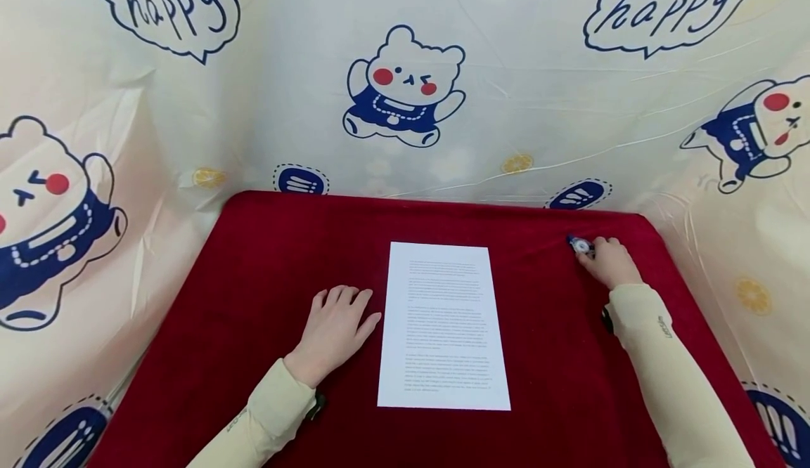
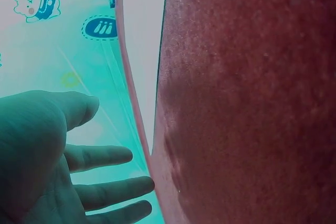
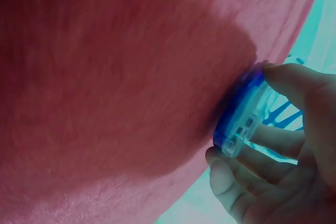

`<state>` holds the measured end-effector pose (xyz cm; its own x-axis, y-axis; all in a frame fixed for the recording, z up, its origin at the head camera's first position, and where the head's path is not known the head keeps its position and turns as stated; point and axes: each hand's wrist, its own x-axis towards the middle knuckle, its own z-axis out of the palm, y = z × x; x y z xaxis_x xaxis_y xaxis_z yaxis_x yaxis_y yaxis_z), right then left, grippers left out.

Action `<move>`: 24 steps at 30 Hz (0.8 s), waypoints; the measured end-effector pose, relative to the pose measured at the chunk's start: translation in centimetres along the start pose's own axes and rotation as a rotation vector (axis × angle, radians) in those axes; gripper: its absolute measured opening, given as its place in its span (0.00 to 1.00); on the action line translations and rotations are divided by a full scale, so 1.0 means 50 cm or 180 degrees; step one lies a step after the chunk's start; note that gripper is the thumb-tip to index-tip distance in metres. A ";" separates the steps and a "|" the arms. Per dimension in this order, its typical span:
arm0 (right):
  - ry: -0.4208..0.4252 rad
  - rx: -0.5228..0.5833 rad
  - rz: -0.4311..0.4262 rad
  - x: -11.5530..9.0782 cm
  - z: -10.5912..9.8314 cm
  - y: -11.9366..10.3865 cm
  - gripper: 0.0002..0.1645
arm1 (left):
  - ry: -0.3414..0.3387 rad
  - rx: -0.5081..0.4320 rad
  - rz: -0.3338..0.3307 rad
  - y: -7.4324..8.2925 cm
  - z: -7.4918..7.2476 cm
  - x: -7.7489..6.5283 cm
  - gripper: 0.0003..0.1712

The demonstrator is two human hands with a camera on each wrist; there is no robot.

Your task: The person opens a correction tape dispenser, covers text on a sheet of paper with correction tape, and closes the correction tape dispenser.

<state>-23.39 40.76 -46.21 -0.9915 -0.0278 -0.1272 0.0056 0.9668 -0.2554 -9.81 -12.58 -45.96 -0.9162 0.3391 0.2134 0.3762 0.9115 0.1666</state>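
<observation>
A small correction tape (image 1: 581,245) with a clear case, a blue edge and a pale round part inside is at the far right of the red table. My right hand (image 1: 612,263) pinches it. In the right wrist view the thumb lies at one end of the correction tape (image 3: 240,114) and fingertips at the other, its blue side close to the cloth. A printed sheet of paper (image 1: 443,327) lies flat mid-table. Just left of the sheet is my left hand (image 1: 332,327), palm down, fingers spread, holding nothing. The left wrist view shows its fingers (image 2: 110,187) relaxed.
A dark red cloth (image 1: 253,257) covers the table. Behind it and on both sides hangs a pale curtain (image 1: 291,88) printed with cartoon bears and "happy" bubbles. The table's back edge is near the correction tape.
</observation>
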 end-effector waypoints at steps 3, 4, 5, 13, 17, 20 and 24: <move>0.0096 0.0073 -0.0039 -0.013 -0.001 -0.016 0.30 | 0.0001 -0.0003 0.0011 0.001 -0.001 0.000 0.25; 0.0120 0.0093 -0.0047 -0.018 -0.001 -0.022 0.30 | 0.0002 -0.0004 0.0017 0.001 -0.001 0.000 0.25; 0.0145 0.0107 -0.0061 -0.022 -0.002 -0.029 0.29 | 0.0006 -0.0001 0.0023 0.001 0.000 0.000 0.25; 0.0314 0.0043 -0.0297 -0.050 -0.006 -0.090 0.29 | 0.0038 0.0039 0.0028 0.001 0.002 -0.001 0.24; 0.0354 -0.0047 -0.0371 -0.064 -0.006 -0.118 0.29 | 0.0023 0.0030 0.0023 0.000 0.004 -0.003 0.25; 0.0399 -0.0096 -0.0459 -0.075 -0.008 -0.139 0.28 | 0.0025 0.0021 0.0023 -0.002 0.004 -0.006 0.24; 0.0488 -0.0126 -0.0581 -0.091 -0.013 -0.167 0.25 | 0.0039 0.0017 0.0019 -0.006 0.003 -0.010 0.23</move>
<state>-19.02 32.99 -42.89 -0.9838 -0.1670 0.0656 -0.1775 0.9586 -0.2226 -9.47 -12.97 -46.28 -0.9122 0.3417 0.2263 0.3809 0.9106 0.1602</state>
